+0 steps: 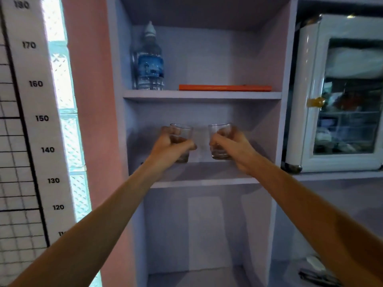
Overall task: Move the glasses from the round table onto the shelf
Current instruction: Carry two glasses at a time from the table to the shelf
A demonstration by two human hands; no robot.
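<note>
**Two glasses held inside the middle compartment of the shelf**

Both arms reach forward into the pale lilac shelf unit point(203, 95), and each hand carries one clear tumbler. The middle shelf board point(207, 179) serves as the landmark here.

The left hand point(171, 145) is wrapped around the left glass point(183, 139), thumb across the front and fingers curled behind, so the grip is closed firmly on its wall. The glass stands upright above the left part of the middle shelf board; its base looks very close to the board, but whether it touches cannot be told.

The right hand point(232, 146) clasps the right glass point(219, 141) in the same way, fingers pressed around its side. This glass is also upright, above the centre of the middle shelf board, with its base low over the surface; contact cannot be confirmed. The two glasses are near each other, apart, with a clear gap between them.

One level above the middle shelf board, a water bottle point(149, 61) with a blue label stands at the left, and a flat orange object point(224, 87) lies to the right of it. Below the board the compartment is tall. To the right of the board stands a white cabinet point(310, 100) with a glass door. To its left, beyond a pink wall point(91, 100), hangs a height chart point(35, 83) with printed numbers.
</note>
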